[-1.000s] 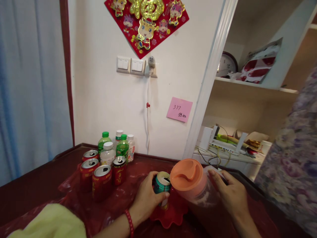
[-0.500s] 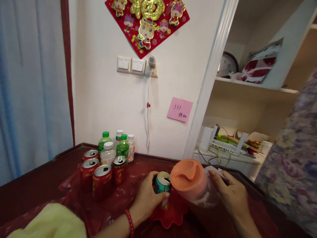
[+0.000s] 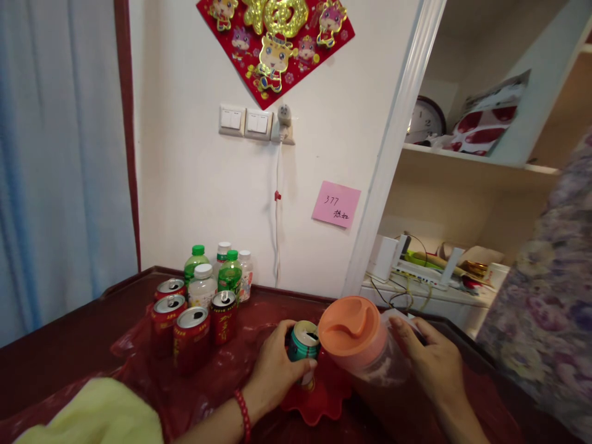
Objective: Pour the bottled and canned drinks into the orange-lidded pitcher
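Observation:
My left hand [image 3: 277, 361], with a red bead bracelet at the wrist, is wrapped round a green drink can [image 3: 304, 343] whose top opening shows. The can stands over a red wavy-edged dish [image 3: 319, 404]. In my right hand [image 3: 430, 354] is the handle of a clear plastic pitcher [image 3: 388, 364] with an orange lid [image 3: 350, 327]. The pitcher is tilted left, its lid right beside the can's rim. Whether any liquid passes between them cannot be seen. The pitcher's base is hard to make out against the dark table.
Several opened red cans [image 3: 191, 339] and several capped bottles [image 3: 230, 271] stand together at the back left. A yellow cloth [image 3: 97, 416] lies at the front left. Red plastic film [image 3: 250, 327] covers part of the dark table. A router [image 3: 419, 275] sits on the shelf at right.

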A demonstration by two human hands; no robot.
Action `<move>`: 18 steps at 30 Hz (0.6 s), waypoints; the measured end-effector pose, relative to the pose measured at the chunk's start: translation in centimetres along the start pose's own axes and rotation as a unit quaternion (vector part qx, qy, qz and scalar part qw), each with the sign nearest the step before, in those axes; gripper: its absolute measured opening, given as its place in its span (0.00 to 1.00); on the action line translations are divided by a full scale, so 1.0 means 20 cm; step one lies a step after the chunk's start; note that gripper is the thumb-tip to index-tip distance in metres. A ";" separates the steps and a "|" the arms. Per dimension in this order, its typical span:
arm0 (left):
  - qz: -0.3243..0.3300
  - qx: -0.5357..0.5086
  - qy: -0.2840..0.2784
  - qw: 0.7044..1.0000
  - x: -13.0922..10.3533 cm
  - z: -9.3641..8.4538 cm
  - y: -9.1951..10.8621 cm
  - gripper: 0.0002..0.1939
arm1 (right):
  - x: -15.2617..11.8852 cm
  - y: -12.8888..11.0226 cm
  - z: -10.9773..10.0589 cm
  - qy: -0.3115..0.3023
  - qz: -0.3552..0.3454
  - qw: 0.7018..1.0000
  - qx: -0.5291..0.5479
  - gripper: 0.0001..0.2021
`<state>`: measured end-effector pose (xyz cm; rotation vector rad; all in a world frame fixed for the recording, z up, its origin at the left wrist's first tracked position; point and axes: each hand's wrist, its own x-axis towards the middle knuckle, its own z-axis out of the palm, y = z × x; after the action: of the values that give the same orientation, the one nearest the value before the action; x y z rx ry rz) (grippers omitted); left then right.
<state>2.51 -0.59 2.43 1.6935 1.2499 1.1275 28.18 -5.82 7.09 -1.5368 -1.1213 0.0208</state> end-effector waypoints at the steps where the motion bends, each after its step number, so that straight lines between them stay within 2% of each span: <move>1: 0.001 0.000 0.000 1.000 0.00 0.00 0.00 0.28 | 0.00 0.00 0.00 -0.002 -0.001 1.000 0.001 0.26; 18: -0.005 -0.002 -0.007 1.000 0.00 0.01 0.00 0.29 | 0.00 0.00 0.00 -0.012 0.015 1.000 0.001 0.27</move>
<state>2.62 -0.65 2.40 1.6881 1.2463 1.1101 28.24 -5.86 7.09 -1.5544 -1.1169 0.0615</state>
